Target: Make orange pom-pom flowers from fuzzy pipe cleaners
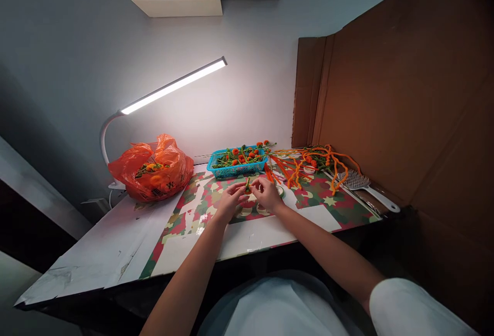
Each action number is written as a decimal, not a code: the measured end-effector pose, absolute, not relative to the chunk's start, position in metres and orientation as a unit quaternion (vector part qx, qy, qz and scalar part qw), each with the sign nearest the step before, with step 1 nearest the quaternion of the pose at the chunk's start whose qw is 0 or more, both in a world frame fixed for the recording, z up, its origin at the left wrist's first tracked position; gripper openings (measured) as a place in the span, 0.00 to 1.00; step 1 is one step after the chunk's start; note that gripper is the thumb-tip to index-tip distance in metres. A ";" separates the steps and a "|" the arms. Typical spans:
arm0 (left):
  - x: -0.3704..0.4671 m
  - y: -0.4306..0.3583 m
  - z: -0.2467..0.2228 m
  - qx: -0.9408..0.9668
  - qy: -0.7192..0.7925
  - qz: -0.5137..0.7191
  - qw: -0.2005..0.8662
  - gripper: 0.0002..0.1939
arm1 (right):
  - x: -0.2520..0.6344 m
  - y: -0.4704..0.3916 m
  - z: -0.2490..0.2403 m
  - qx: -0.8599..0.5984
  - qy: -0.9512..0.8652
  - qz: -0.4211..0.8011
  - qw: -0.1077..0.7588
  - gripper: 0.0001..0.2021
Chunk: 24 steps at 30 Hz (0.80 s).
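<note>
Over the camouflage-patterned table cover, my left hand (230, 199) and my right hand (266, 195) meet, fingers pinched together. Between their fingertips is a small green pipe-cleaner piece (247, 183) with a bit of orange low on it; its lower part is hidden by the fingers. Just beside my right hand lies a roll of green tape (280, 191). Behind both hands stands a blue plastic basket (227, 172) filled with orange pompom-like flowers on green stems. Loose orange pipe cleaners (295, 175) spread out to the right of the basket.
An orange plastic bag (170, 184) with more orange flowers sits at the left, under a lit desk lamp (173, 86). A hairbrush (357, 180) lies at the right near a tall cardboard sheet (386, 78). A shelf (179, 5) juts from the wall above.
</note>
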<state>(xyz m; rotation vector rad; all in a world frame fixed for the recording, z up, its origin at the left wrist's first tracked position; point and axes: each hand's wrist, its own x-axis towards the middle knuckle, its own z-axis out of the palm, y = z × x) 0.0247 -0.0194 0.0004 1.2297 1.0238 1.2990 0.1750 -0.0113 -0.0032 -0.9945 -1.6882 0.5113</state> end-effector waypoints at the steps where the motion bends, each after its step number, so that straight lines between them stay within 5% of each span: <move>1: 0.024 -0.019 0.001 0.513 0.428 0.540 0.511 0.25 | 0.176 -0.012 -0.001 -0.413 -0.708 0.202 0.536 0.07; 24: 0.030 -0.028 0.001 0.629 0.356 0.474 0.502 0.23 | 0.187 -0.013 0.005 -0.360 -0.763 0.139 0.519 0.10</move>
